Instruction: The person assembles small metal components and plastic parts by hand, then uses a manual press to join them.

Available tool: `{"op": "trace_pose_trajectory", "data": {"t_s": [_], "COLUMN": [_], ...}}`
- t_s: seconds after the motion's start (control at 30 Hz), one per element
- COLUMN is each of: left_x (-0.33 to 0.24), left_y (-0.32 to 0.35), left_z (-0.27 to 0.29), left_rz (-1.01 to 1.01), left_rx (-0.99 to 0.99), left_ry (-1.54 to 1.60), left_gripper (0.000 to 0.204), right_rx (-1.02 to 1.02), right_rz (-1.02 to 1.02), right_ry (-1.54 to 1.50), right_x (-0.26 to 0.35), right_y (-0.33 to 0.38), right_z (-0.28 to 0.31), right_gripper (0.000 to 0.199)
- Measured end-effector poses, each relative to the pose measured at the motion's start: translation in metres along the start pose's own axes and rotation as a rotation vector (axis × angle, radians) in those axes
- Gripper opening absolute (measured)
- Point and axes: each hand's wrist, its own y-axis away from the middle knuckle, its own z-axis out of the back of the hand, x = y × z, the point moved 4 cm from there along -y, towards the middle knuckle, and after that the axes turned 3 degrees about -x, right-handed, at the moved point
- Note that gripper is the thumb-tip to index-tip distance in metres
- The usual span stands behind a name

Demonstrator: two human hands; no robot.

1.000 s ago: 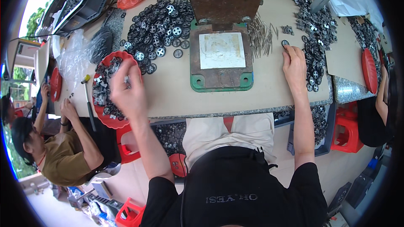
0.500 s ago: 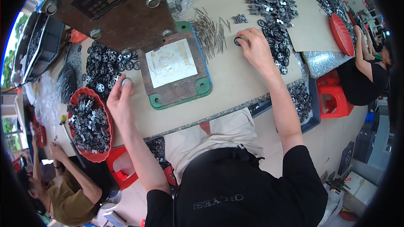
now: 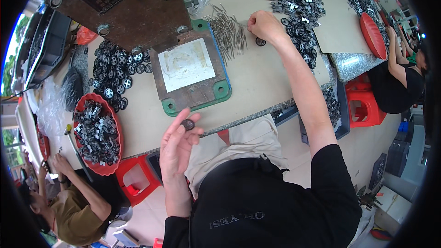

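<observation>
My left hand point(image 3: 177, 149) is raised palm-up just off the table's near edge, holding a small black toy wheel point(image 3: 187, 124) at its fingers. Across the table, my right hand point(image 3: 266, 26) is closed in a pinch beside the loose metal pins point(image 3: 227, 34); whatever lies in its fingertips is hidden. Just below it a single black wheel point(image 3: 260, 42) rests on the table. Between my hands stands a press, its green-edged base topped by a white plate point(image 3: 186, 66).
The press's brown upper body point(image 3: 124, 9) overhangs the base. Black wheels point(image 3: 112, 69) lie to its left, near a red tray point(image 3: 98, 170) of dark parts. More wheels point(image 3: 301, 39) and dark clips point(image 3: 296, 0) are heaped at right. Other people work on both sides.
My left hand has come from beside the left wheel pile toward me, turning palm-up with a wheel. The right hand has set its wheel on the table and moved up-left toward the pins.
</observation>
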Motion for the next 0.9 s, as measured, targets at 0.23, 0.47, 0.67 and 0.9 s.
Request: {"op": "trace_pose_trajectory", "data": {"t_s": [0.23,0.47,0.67,0.9], "left_x": [0.017,0.024,0.031,0.034], "left_y": [-0.002,-0.011,-0.017,-0.013], "left_z": [-0.010,-0.024,-0.030,-0.032], "left_rz": [0.114,0.166,0.166,0.201], "left_rx": [0.112,0.072,0.091,0.144], "left_ry": [-0.033,-0.078,0.017,0.007], "left_gripper": [0.039,0.040,0.040,0.041], "right_rx": [0.045,0.012,0.478,0.476], "right_rz": [0.136,0.223,0.095,0.123], "right_ry": [-0.082,-0.570,-1.172,-1.286], "right_x": [-0.002,0.024,0.068,0.078], "right_y": [0.007,0.057,0.156,0.180], "right_z": [-0.007,-0.003,-0.007,-0.019], "right_gripper": [0.011,0.017,0.024,0.016]}}
